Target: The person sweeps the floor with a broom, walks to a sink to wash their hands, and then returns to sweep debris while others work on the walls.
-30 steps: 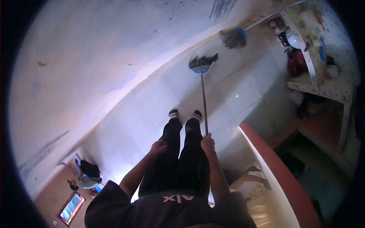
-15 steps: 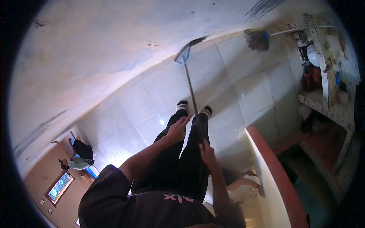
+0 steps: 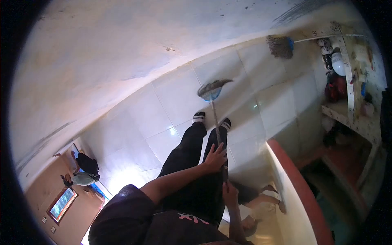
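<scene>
A long-handled broom [image 3: 215, 116] with a blue fan-shaped collar and dark bristles [image 3: 214, 87] reaches out over the tiled floor, beyond my feet. My right hand [image 3: 230, 194] is closed round the handle's near end, by my waist. Farther up the handle, my left hand [image 3: 215, 158] has its fingers at the shaft and seems to grip it; part of those fingers is hidden. The bristles look blurred and lie just past my sandals [image 3: 199, 117].
A mop [image 3: 281, 47] leans by the wall at the upper right. Shelves [image 3: 347, 112] hold a white helmet [image 3: 337, 63] and other items. A low wall with a red top [image 3: 290, 175] stands close on my right. Another person [image 3: 83, 177] is at the far left; someone's arms [image 3: 265, 199] show beside me.
The broom head has come away from the wall base, nearer my feet. My left hand has moved from beside the handle onto it. My right hand has drawn back toward my body.
</scene>
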`<action>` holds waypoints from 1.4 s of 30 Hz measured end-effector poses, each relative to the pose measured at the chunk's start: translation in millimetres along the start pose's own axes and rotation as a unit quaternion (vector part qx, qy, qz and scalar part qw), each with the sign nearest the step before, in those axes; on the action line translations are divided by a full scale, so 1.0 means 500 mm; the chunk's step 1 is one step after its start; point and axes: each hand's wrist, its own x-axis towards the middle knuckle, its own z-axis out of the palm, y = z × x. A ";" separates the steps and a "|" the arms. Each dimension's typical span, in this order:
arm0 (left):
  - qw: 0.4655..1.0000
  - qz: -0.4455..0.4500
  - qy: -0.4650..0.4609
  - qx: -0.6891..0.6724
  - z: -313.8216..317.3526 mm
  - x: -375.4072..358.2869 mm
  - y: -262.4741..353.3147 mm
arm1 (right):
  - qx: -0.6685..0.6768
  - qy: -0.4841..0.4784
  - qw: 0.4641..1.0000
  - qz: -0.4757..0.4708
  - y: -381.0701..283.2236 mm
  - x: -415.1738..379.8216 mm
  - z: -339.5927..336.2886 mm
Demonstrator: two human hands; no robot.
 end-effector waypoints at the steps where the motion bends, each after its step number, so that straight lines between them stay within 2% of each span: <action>1: 1.000 -0.011 -0.011 0.008 -0.021 -0.014 0.005 | 0.006 0.001 1.000 -0.001 -0.013 -0.024 -0.003; 3: 0.999 -0.028 -0.038 0.028 -0.058 -0.047 -0.013 | 0.059 -0.012 0.998 -0.024 -0.030 -0.040 0.000; 4: 0.995 -0.048 -0.013 0.089 -0.050 -0.059 -0.043 | 0.086 -0.060 0.994 -0.040 -0.035 -0.020 0.007; 5: 0.993 -0.048 -0.042 0.102 -0.060 -0.061 -0.089 | 0.113 -0.108 0.986 -0.058 -0.046 0.009 0.011; 7: 0.986 -0.047 -0.101 0.126 -0.080 -0.066 -0.180 | 0.312 -0.260 0.914 -0.016 -0.085 0.092 0.011; 8: 0.984 -0.093 -0.134 0.072 -0.082 -0.054 -0.227 | 0.307 -0.266 0.913 -0.031 -0.095 0.139 0.032; 9: 0.978 -0.168 0.074 0.095 -0.020 -0.056 -0.274 | 0.302 -0.273 0.912 -0.046 -0.093 0.178 0.068; 10: 0.975 -0.168 0.033 0.140 -0.007 -0.041 -0.306 | 0.285 -0.219 0.930 -0.078 -0.083 0.199 0.109; 12: 0.982 -0.177 0.059 0.032 0.059 -0.010 -0.340 | 0.250 -0.111 0.953 -0.133 -0.070 0.212 0.166; 13: 0.987 -0.146 0.032 0.060 0.085 0.002 -0.341 | 0.334 -0.140 0.931 -0.048 -0.048 0.202 0.160; 15: 0.991 -0.082 -0.017 0.107 0.108 0.036 -0.274 | 0.481 -0.189 0.847 0.124 -0.025 0.159 0.079; 17: 0.981 -0.045 0.022 0.188 0.158 0.070 -0.184 | 0.443 -0.159 0.872 0.134 0.047 0.115 0.049; 18: 0.979 -0.043 0.072 0.184 0.192 0.093 -0.138 | 0.433 -0.147 0.877 0.148 0.085 0.087 0.024; 20: 0.986 0.053 0.020 0.159 0.227 0.133 -0.033 | 0.425 -0.121 0.889 0.115 0.188 0.036 -0.026; 21: 0.990 0.037 0.031 0.136 0.256 0.151 0.022 | 0.421 -0.086 0.893 0.133 0.214 0.005 -0.058; 22: 0.993 0.021 0.042 0.112 0.283 0.169 0.077 | 0.465 -0.093 0.861 0.183 0.270 -0.024 -0.079; 24: 0.998 0.038 -0.007 0.053 0.354 0.217 0.170 | 0.424 -0.043 0.888 0.173 0.331 -0.088 -0.104; 25: 0.995 0.077 -0.050 0.049 0.356 0.228 0.215 | 0.435 -0.027 0.881 0.187 0.358 -0.113 -0.112; 26: 0.994 0.093 -0.039 0.034 0.405 0.245 0.251 | 0.444 -0.013 0.873 0.202 0.382 -0.141 -0.118; 27: 0.985 0.129 -0.084 0.072 0.398 0.245 0.289 | 0.452 0.001 0.866 0.215 0.402 -0.161 -0.120; 28: 0.990 0.135 -0.019 0.045 0.424 0.241 0.314 | 0.433 0.007 0.877 0.209 0.424 -0.179 -0.117; 30: 0.976 0.162 -0.105 0.097 0.409 0.243 0.345 | 0.391 0.017 0.900 0.193 0.457 -0.198 -0.112; 33: 0.941 0.145 -0.264 0.156 0.321 0.227 0.376 | 0.379 -0.068 0.906 0.173 0.501 -0.192 -0.093; 34: 0.946 0.135 -0.253 0.153 0.306 0.209 0.374 | 0.380 -0.089 0.906 0.162 0.503 -0.186 -0.085; 35: 0.951 0.125 -0.240 0.151 0.289 0.186 0.364 | 0.359 -0.122 0.905 0.194 0.462 -0.171 -0.097; 37: 0.965 0.084 -0.211 0.135 0.284 0.140 0.315 | 0.397 -0.172 0.891 0.138 0.397 -0.143 -0.087; 38: 0.987 0.081 -0.073 0.122 0.293 0.102 0.266 | 0.425 -0.188 0.878 0.113 0.365 -0.132 -0.069; 39: 0.989 0.053 -0.091 0.102 0.258 0.077 0.232 | 0.461 -0.201 0.857 0.111 0.330 -0.117 -0.048; 40: 0.999 0.018 -0.036 0.034 0.259 0.044 0.186 | 0.495 -0.214 0.835 0.111 0.296 -0.103 -0.029; 41: 0.997 0.006 0.064 -0.042 0.256 0.006 0.141 | 0.526 -0.226 0.812 0.110 0.269 -0.090 -0.015; 42: 0.992 -0.042 0.100 -0.060 0.207 -0.032 0.128 | 0.536 -0.234 0.803 0.111 0.259 -0.071 0.002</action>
